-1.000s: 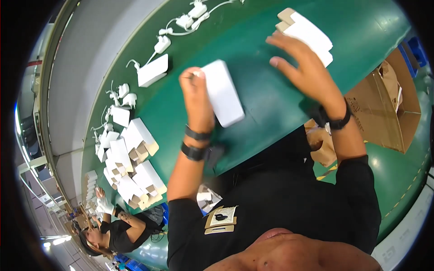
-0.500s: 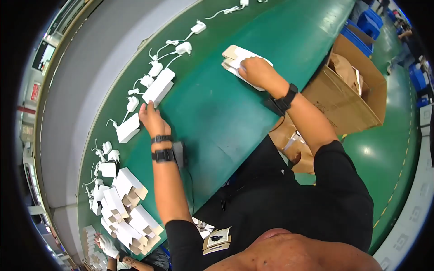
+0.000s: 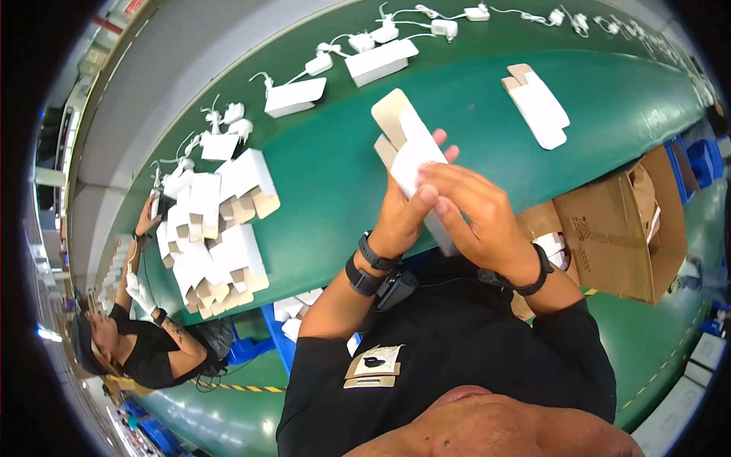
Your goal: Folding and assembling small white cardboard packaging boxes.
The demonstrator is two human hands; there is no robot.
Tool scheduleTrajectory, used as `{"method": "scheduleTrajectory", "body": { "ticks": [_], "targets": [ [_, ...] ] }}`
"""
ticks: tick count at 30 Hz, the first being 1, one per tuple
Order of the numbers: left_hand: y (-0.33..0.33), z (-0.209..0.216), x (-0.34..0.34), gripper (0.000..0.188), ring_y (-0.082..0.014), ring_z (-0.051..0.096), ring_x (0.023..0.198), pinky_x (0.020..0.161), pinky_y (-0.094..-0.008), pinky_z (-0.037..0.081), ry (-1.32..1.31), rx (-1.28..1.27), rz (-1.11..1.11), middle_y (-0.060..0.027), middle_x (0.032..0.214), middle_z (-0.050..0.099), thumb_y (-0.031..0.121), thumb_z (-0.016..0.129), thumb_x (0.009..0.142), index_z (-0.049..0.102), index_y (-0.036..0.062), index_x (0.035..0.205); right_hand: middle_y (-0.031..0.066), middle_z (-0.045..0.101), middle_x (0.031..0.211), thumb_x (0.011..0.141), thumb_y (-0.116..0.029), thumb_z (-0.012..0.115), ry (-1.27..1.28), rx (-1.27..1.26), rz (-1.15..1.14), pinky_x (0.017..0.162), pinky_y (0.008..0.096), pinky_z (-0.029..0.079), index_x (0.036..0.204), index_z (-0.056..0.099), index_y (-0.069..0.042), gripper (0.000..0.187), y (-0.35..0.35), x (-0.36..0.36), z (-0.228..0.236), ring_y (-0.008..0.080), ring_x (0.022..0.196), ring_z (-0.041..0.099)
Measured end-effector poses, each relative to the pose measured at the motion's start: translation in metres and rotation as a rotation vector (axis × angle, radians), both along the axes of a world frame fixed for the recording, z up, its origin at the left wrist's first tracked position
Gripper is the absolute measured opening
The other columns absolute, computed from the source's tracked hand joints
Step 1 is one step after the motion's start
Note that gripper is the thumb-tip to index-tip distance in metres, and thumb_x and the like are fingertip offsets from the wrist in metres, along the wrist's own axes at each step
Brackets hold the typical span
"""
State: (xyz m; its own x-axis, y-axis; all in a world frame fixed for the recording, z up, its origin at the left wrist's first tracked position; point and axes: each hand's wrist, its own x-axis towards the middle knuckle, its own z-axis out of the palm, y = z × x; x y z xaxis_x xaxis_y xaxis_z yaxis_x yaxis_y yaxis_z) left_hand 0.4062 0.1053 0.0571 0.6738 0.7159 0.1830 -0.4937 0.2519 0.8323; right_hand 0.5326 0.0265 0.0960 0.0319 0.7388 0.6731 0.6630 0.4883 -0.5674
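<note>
In front of me I hold a white carton (image 3: pixel 423 156) with brown inside flaps standing out at its far end. My left hand (image 3: pixel 401 215) is closed round it from below, its fingertips showing past the far side. Fingers of my right hand (image 3: pixel 485 217) press together against the carton's right side, near the left thumb. Farther right on the green table lies a flattened white carton (image 3: pixel 541 109) with a brown end flap. Beyond my hands stand two white boxes, one longer (image 3: pixel 381 64) and one shorter (image 3: pixel 295 97).
White power adapters with cords (image 3: pixel 383 32) line the table's far side. A heap of white cartons (image 3: pixel 221 228) lies at left, where another person (image 3: pixel 152 327) works. An open brown cardboard box (image 3: pixel 609 236) stands off the table's near edge at right.
My left hand has left the longer white box, and my right hand the cartons at right. Both hands now hold one carton before me. The view has turned, bringing the co-worker into sight.
</note>
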Motion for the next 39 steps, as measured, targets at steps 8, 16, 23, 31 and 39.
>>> {"method": "scheduleTrajectory", "body": {
  "ticks": [8, 16, 23, 31, 39],
  "targets": [
    [-0.001, -0.007, -0.060, 0.102, -0.0297, 0.054, 0.121, 0.102, -0.0422, 0.043, 0.144, 0.055, -0.290, -0.0205, 0.140, 0.043, 0.041, 0.079, 0.079, 0.013, 0.0113, 0.151, 0.0034, 0.058, 0.066, 0.084, -0.018, 0.072, 0.375, -0.614, 0.188, 0.054, 0.0245, 0.042, 0.099, 0.062, 0.000, 0.026, 0.023, 0.024, 0.038, 0.0098, 0.058, 0.055],
    [-0.009, 0.014, -0.056, 0.084, -0.0213, 0.056, 0.110, 0.094, -0.0357, 0.046, 0.184, 0.013, 0.074, -0.0117, 0.125, 0.053, 0.028, 0.077, 0.083, 0.024, 0.0127, 0.146, 0.0054, 0.064, 0.093, 0.082, -0.013, 0.073, 0.448, -0.741, 0.280, 0.066, 0.0233, 0.044, 0.114, 0.057, -0.003, 0.037, 0.022, 0.036, 0.020, 0.0080, 0.081, 0.058],
    [0.004, 0.001, -0.066, 0.043, -0.0148, 0.053, 0.105, 0.092, -0.0284, 0.044, 0.228, 0.289, 0.171, -0.0078, 0.121, 0.054, 0.022, 0.064, 0.094, 0.043, 0.0112, 0.129, 0.0100, 0.056, 0.119, 0.089, -0.010, 0.067, 0.797, -0.393, 0.375, 0.092, 0.0282, 0.048, 0.118, 0.057, 0.002, 0.033, 0.034, 0.000, -0.005, 0.0176, 0.113, 0.056],
    [-0.009, -0.027, -0.056, 0.064, -0.0202, 0.057, 0.106, 0.087, -0.0322, 0.049, 0.117, 0.007, 0.154, -0.0195, 0.123, 0.054, 0.016, 0.063, 0.094, 0.017, 0.0122, 0.139, 0.0155, 0.062, 0.117, 0.089, -0.015, 0.066, 0.359, -0.329, 0.253, 0.086, 0.0329, 0.051, 0.107, 0.062, 0.001, 0.025, 0.030, 0.005, -0.047, 0.0228, 0.099, 0.064],
    [-0.003, -0.012, -0.055, 0.086, -0.0250, 0.061, 0.105, 0.088, -0.0357, 0.051, 0.183, 0.102, 0.167, -0.0233, 0.121, 0.056, 0.010, 0.071, 0.087, 0.007, 0.0123, 0.145, 0.0171, 0.069, 0.103, 0.088, -0.013, 0.069, 0.497, -0.211, 0.323, 0.085, 0.0344, 0.053, 0.095, 0.069, 0.001, 0.015, 0.040, 0.000, -0.031, 0.0272, 0.099, 0.067]
  ]
}}
